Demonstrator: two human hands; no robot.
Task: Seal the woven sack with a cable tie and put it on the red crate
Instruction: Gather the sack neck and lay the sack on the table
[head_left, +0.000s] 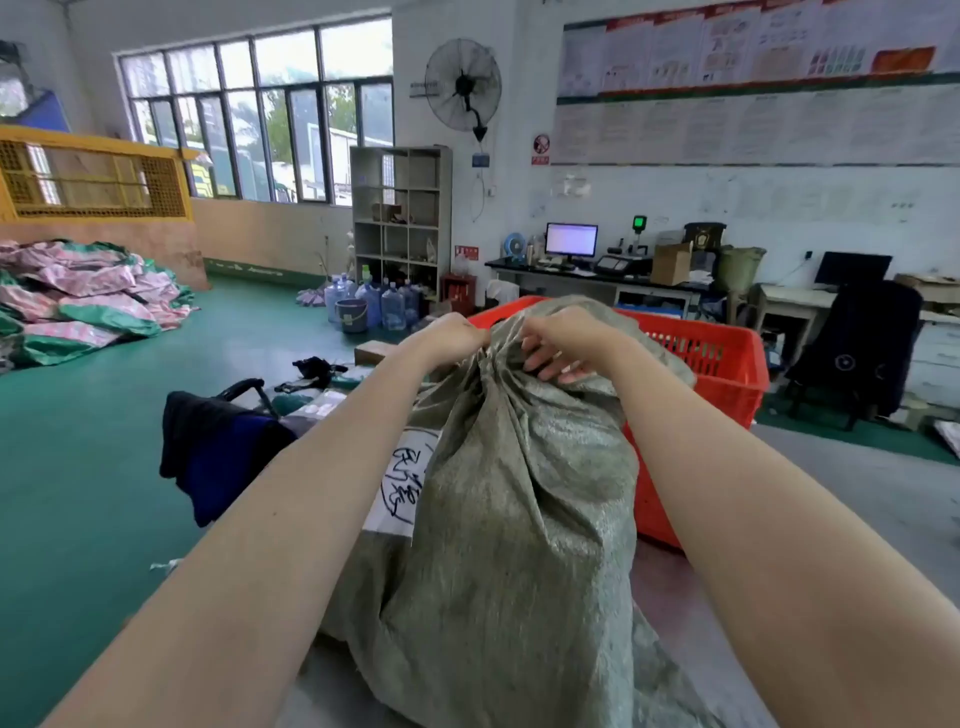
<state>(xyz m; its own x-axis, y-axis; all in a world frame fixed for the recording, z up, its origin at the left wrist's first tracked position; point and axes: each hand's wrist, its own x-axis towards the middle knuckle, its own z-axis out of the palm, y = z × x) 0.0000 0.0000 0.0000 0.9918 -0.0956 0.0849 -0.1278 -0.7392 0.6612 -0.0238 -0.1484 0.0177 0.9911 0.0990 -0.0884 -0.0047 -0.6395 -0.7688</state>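
where coarse woven sack (509, 493) bunches, left hand (457, 335), right hand (566, 343) grip pinches neck.

Both bare forearms reach far forward, side by side. The left hand (457, 335) is fisted tight, knuckles up. The right hand (563, 340) sits just beside it, fingers (545, 358) curled downward.

Daylight enters through the large window (260, 114) at left, panes nearly blown out. Room evenly bright, shadows soft and faint. Wide-angle lens bows walls and the wall posters (753, 47) toward the edges. Overall image slightly soft; distant detail smeared, poster text unreadable.
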